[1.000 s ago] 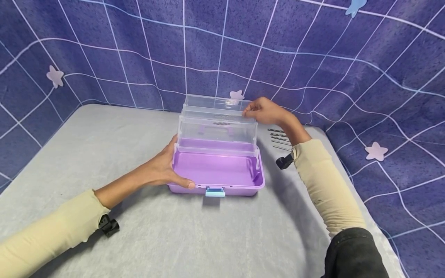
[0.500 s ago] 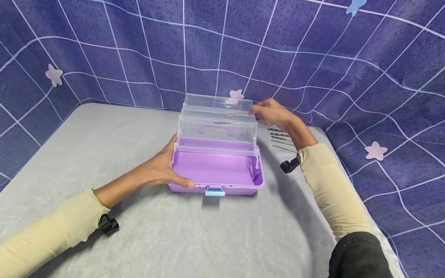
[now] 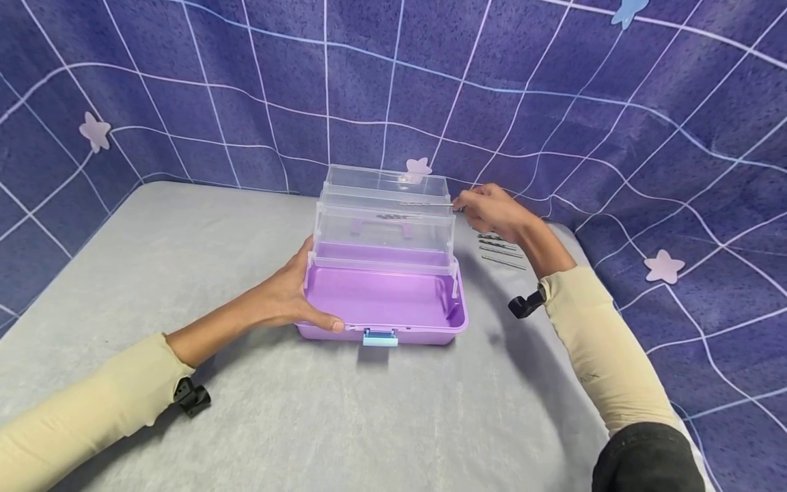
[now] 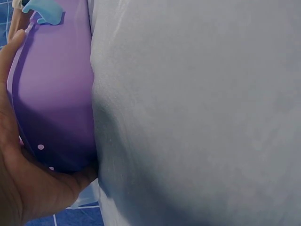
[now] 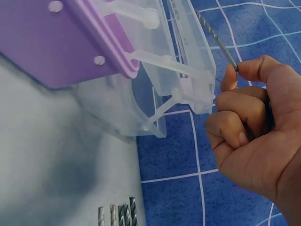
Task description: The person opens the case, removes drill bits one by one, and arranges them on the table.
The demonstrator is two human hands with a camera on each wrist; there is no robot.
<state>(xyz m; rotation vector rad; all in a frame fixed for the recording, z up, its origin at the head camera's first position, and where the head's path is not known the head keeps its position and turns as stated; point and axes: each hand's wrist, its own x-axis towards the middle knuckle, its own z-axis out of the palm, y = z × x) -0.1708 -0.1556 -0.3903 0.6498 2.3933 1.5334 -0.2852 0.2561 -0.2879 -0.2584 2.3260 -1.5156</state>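
A purple toolbox (image 3: 424,337) with clear tiered trays (image 3: 341,232) and a blue latch (image 3: 380,338) stands open on the table. My left hand (image 3: 279,294) grips its left side, thumb along the front rim; in the left wrist view the other fingers reach around the end wall (image 4: 56,94). Beside the raised trays on the right, my right hand (image 3: 496,210) pinches a thin twist drill bit (image 3: 426,203) by one end between thumb and forefinger. The bit points left across the upper trays. More bits (image 3: 395,216) show through the clear plastic.
Several drill bits (image 3: 501,251) lie in a row on the grey cloth (image 3: 369,424) right of the toolbox, some partly behind the right hand. A blue grid-patterned curtain (image 3: 246,82) with star shapes rises behind and along both sides.
My right hand has moved right and slightly down with the drill bit, uncovering the upper trays' right end. The left hand and toolbox have stayed put.
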